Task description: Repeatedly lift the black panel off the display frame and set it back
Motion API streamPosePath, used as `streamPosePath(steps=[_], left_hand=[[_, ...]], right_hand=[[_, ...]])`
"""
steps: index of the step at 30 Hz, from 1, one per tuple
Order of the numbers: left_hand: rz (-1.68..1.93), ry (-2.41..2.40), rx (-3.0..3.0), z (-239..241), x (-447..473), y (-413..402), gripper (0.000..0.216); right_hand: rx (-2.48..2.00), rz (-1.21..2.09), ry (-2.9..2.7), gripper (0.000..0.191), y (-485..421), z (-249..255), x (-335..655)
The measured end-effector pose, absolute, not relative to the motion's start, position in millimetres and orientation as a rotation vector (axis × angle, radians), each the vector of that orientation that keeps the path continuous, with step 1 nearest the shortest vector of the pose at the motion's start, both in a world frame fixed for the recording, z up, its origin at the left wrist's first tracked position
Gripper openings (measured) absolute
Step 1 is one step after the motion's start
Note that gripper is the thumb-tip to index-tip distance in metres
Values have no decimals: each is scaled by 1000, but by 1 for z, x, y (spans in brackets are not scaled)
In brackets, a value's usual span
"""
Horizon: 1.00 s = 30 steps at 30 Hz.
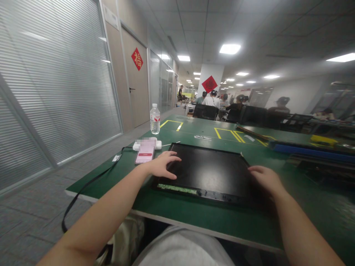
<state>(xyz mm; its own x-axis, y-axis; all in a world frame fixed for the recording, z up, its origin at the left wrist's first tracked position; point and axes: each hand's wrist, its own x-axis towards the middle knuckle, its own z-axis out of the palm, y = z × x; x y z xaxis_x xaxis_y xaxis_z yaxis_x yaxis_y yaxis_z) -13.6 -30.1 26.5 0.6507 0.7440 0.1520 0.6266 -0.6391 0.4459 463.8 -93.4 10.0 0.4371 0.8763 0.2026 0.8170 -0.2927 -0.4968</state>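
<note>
A flat black panel (210, 170), like a screen laid face down, lies on the green table (194, 214) in front of me. A narrow green circuit strip (177, 188) runs along its near edge. My left hand (162, 165) rests on the panel's left edge with fingers spread, open. My right hand (266, 179) lies flat on the panel's right edge, fingers stretched out, holding nothing.
A pink phone (145, 152) leans on a white block left of the panel, with a black cable (91, 183) trailing off the table edge. A water bottle (155, 119) stands farther back. Blue and yellow items (310, 149) lie at right. Several people sit at distant desks.
</note>
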Motion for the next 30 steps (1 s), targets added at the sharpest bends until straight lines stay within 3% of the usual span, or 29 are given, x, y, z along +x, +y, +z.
streamPosePath(steps=[10,17,26,30], left_hand=[[341,922,2470,30,-17,-32,85],[387,840,2472,35,-15,-36,82],[500,1177,2535,20,-9,-22,44],[509,1366,2557,14,-8,-14,43]], right_hand=[[-2093,250,-1642,43,-86,-6,469],[-2077,284,-1663,39,-84,-9,469],[-2065,287,-1643,35,-85,-7,467],[-2080,324,-1636,36,-86,-5,465]])
